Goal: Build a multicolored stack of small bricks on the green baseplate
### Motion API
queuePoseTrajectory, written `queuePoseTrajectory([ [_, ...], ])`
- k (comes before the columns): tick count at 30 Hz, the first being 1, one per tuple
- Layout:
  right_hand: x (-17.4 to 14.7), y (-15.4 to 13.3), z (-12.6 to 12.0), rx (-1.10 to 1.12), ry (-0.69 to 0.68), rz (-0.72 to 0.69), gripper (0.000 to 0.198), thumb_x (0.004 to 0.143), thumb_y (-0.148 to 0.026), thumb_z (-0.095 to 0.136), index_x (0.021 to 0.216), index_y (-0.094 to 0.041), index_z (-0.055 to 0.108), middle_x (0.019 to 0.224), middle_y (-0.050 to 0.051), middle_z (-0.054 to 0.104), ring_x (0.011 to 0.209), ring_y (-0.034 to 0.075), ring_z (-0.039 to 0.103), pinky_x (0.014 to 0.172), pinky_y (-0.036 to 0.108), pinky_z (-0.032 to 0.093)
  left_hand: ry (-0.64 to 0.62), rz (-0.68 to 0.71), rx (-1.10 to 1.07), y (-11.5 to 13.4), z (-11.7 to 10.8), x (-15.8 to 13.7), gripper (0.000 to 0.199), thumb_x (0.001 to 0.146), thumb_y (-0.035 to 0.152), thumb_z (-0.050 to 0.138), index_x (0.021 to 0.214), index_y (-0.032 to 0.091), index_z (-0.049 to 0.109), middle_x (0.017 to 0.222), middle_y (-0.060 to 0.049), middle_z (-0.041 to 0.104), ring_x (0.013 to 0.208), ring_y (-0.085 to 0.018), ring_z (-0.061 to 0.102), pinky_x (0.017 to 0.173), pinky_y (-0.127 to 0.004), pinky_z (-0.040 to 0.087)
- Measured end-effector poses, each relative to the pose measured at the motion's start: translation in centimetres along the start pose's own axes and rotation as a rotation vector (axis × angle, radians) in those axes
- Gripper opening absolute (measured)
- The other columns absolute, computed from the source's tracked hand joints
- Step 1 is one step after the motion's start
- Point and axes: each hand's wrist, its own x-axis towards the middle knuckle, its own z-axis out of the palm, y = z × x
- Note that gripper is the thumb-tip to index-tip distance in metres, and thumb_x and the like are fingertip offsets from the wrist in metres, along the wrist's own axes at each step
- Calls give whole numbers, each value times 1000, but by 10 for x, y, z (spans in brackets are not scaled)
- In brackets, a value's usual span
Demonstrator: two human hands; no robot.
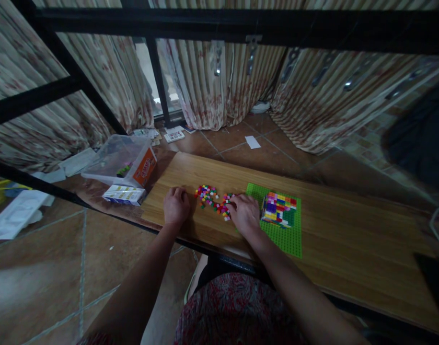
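Note:
Small, many-coloured toy bricks (219, 208) lie in a loose curved heap on the wooden tabletop. Over the right end of this heap is my right hand (245, 212), its fingertips drawn together among the bricks; whatever they pinch is too small to make out. My left hand (177, 205) rests on the wood left of the heap, fingers curled under, with no object showing in it. Just right of my right hand, a block built of many-coloured bricks (279, 209) stands on a green studded baseplate (293, 243). The right hand overlaps the baseplate's left edge.
Left of the long wooden table (349, 235) a clear plastic bin (115, 155) with an orange label stands beside a small white carton (124, 194). Dark metal bars (219, 21) cross above the far side. Striped curtains (219, 81) hang behind; papers (253, 142) lie on the tiled floor.

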Motion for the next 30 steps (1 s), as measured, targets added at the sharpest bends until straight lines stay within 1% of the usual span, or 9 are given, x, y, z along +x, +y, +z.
queuePoseTrajectory([
  [5, 7, -6, -2, -67, -85, 18, 19, 88, -21, 53, 98, -21, 69, 98, 9, 69, 96, 25, 54, 82, 37, 34, 5, 8, 11, 0, -1, 0, 21, 85, 21, 47, 94, 18, 66, 99, -10, 64, 93, -24, 59, 86, -37, 47],
  [9, 10, -7, -3, -88, -126, 22, 23, 88, -15, 51, 102, -20, 69, 101, 11, 67, 98, 24, 54, 82, 36, 34, -2, 8, 13, 1, -1, 0, 21, 85, 21, 46, 93, 18, 66, 98, -11, 64, 94, -24, 59, 86, -37, 47],
  [14, 8, -7, -1, -109, -113, 10, 19, 90, -20, 51, 97, -19, 69, 101, 11, 66, 99, 25, 54, 82, 36, 35, -4, 7, 14, 2, -1, 0, 22, 85, 22, 47, 94, 18, 66, 98, -10, 64, 94, -24, 60, 87, -37, 47],
  [18, 8, -5, 1, -65, -87, 17, 14, 88, -21, 56, 91, -21, 69, 99, 9, 67, 97, 24, 55, 81, 35, 36, 1, 1, 13, 4, -3, 0, 22, 85, 22, 46, 94, 18, 66, 99, -10, 64, 95, -24, 60, 87, -37, 47],
  [21, 5, -5, -2, 44, -36, 7, 14, 89, -18, 54, 91, -21, 68, 98, 8, 68, 96, 23, 57, 83, 35, 39, 0, 9, 10, 4, -3, 0, 22, 85, 22, 46, 95, 18, 66, 100, -11, 64, 95, -24, 60, 87, -36, 47],
  [24, -1, -6, -7, 240, 21, 27, 19, 91, -17, 47, 95, -22, 65, 96, 6, 70, 90, 21, 62, 82, 33, 44, 0, 8, 14, 4, -3, 0, 22, 85, 22, 46, 94, 18, 66, 99, -11, 64, 94, -24, 60, 86, -36, 47],
  [27, -7, -5, -11, 463, 59, 90, 19, 91, -21, 47, 101, -23, 63, 94, 5, 72, 85, 19, 67, 77, 32, 49, -2, 9, 22, 4, -3, 0, 22, 85, 22, 46, 94, 18, 66, 98, -11, 64, 94, -24, 60, 85, -36, 47],
  [30, -9, -3, -8, 707, 77, 168, 28, 88, -27, 49, 113, -22, 60, 99, 7, 72, 80, 19, 69, 73, 33, 54, -1, 17, 29, 4, -4, 0, 23, 85, 22, 46, 94, 17, 66, 99, -11, 64, 95, -25, 60, 87, -36, 47],
])
